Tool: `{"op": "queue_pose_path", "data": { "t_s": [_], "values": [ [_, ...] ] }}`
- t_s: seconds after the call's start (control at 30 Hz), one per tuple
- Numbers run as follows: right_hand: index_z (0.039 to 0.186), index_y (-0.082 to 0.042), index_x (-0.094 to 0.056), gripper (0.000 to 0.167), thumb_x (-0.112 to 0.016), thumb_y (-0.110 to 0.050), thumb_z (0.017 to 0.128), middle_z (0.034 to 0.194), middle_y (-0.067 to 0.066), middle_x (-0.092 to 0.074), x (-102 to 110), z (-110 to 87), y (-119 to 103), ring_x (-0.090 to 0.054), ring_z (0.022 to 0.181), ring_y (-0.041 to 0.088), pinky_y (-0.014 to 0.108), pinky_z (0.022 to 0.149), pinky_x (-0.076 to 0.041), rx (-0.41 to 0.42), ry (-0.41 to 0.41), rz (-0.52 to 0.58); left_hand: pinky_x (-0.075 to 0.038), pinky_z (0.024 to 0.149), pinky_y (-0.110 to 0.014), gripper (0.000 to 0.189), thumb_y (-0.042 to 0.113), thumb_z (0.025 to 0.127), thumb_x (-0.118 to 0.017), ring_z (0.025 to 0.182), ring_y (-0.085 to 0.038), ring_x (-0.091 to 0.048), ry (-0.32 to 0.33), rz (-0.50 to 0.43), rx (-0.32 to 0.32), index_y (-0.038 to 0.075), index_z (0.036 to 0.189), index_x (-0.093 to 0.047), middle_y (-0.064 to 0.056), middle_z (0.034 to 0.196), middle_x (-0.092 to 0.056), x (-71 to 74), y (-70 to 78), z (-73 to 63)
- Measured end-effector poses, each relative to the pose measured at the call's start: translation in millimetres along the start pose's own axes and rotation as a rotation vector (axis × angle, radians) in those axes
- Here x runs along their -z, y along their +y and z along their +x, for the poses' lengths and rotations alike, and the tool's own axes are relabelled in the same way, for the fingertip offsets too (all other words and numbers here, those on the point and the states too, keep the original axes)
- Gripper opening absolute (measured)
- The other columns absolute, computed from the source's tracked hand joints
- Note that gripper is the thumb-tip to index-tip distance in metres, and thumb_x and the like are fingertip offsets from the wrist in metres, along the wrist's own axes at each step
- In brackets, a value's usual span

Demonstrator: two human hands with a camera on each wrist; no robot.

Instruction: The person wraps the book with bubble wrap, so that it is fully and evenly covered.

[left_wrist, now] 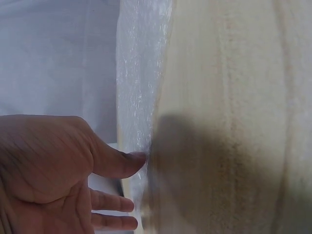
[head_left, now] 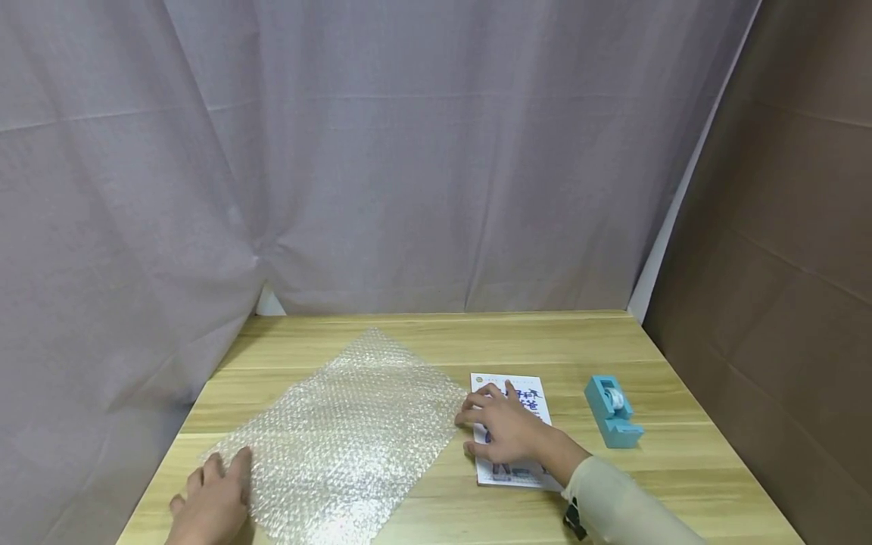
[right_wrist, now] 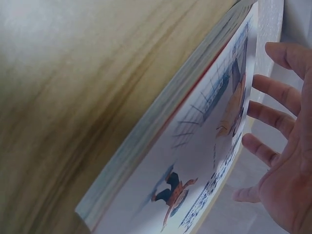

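A sheet of clear bubble wrap (head_left: pixel 354 424) lies turned cornerwise on the wooden table. At its left corner rests my left hand (head_left: pixel 213 496), fingers spread and relaxed; in the left wrist view the thumb (left_wrist: pixel 131 163) meets the wrap's edge. My right hand (head_left: pixel 504 425) hovers over a white book (head_left: pixel 511 474) with blue lettering, its fingers spread, the fingertips pointing toward the wrap's right corner. Seen from the right wrist, the book's illustrated cover (right_wrist: pixel 195 146) shows beside the open palm, nothing gripped. Part of the cover is hidden under the hand.
To the right of the book stands a blue tape dispenser (head_left: pixel 613 412) with a roll of clear tape (head_left: pixel 615 398). Grey curtains (head_left: pixel 436 189) hang behind the table, and a brown one (head_left: pixel 783 227) hangs along its right side.
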State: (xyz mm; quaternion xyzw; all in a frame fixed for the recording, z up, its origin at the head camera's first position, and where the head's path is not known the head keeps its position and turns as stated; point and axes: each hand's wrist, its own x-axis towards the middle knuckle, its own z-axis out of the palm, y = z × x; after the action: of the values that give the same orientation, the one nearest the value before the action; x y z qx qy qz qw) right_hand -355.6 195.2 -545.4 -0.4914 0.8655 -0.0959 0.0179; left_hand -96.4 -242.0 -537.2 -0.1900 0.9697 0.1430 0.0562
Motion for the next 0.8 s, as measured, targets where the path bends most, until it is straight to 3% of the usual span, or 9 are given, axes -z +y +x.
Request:
{"op": "queue_pose_path", "data": {
  "t_s": [0.3,0.43,0.6,0.7,0.8],
  "values": [
    [0.142,-0.023,-0.073,0.047,-0.073,-0.043,0.099,0.153,0.01,-0.065,7.8,-13.8,-2.1,-0.053,0.144,0.04,0.088,0.116,-0.036,0.041,0.116,0.003,-0.036,0.107,-0.093,0.063,0.02,0.109,-0.055,0.141,-0.077,-0.036,0.046,-0.012,-0.016,-0.004,0.164,-0.038,-0.053,0.157,-0.032,6.1,7.7,5.1],
    [0.148,-0.019,-0.069,0.053,-0.072,-0.042,0.1,0.153,0.011,-0.062,10.2,-25.0,-0.3,-0.054,0.143,0.037,0.08,0.116,-0.044,0.008,0.121,0.036,-0.043,0.103,-0.09,0.064,0.028,0.113,-0.056,0.139,-0.075,-0.042,0.061,-0.041,-0.039,-0.008,0.162,-0.04,-0.049,0.157,-0.04,10.5,16.5,9.6],
    [0.15,-0.014,-0.067,0.056,-0.073,-0.039,0.1,0.144,0.008,-0.063,11.4,-39.6,4.4,-0.057,0.131,0.028,0.063,0.109,-0.055,-0.016,0.161,0.038,-0.049,0.101,-0.084,0.069,0.036,0.114,-0.057,0.138,-0.07,-0.048,0.109,-0.076,-0.081,-0.012,0.161,-0.04,-0.045,0.156,-0.047,13.4,28.8,13.4],
    [0.149,-0.009,-0.068,0.057,-0.074,-0.038,0.1,0.133,0.005,-0.065,12.8,-48.2,7.0,-0.057,0.119,0.022,0.051,0.101,-0.059,-0.007,0.205,0.014,-0.047,0.105,-0.084,0.072,0.037,0.114,-0.058,0.14,-0.069,-0.048,0.133,-0.118,-0.101,-0.013,0.162,-0.038,-0.044,0.157,-0.046,15.0,37.6,13.9],
    [0.148,-0.004,-0.067,0.058,-0.076,-0.037,0.102,0.125,0.004,-0.063,15.7,-57.1,8.3,-0.058,0.113,0.019,0.046,0.097,-0.061,-0.033,0.223,0.013,-0.045,0.111,-0.083,0.074,0.039,0.114,-0.058,0.142,-0.069,-0.046,0.144,-0.158,-0.114,-0.013,0.163,-0.037,-0.046,0.158,-0.044,16.5,46.0,14.9]
  ]
}}
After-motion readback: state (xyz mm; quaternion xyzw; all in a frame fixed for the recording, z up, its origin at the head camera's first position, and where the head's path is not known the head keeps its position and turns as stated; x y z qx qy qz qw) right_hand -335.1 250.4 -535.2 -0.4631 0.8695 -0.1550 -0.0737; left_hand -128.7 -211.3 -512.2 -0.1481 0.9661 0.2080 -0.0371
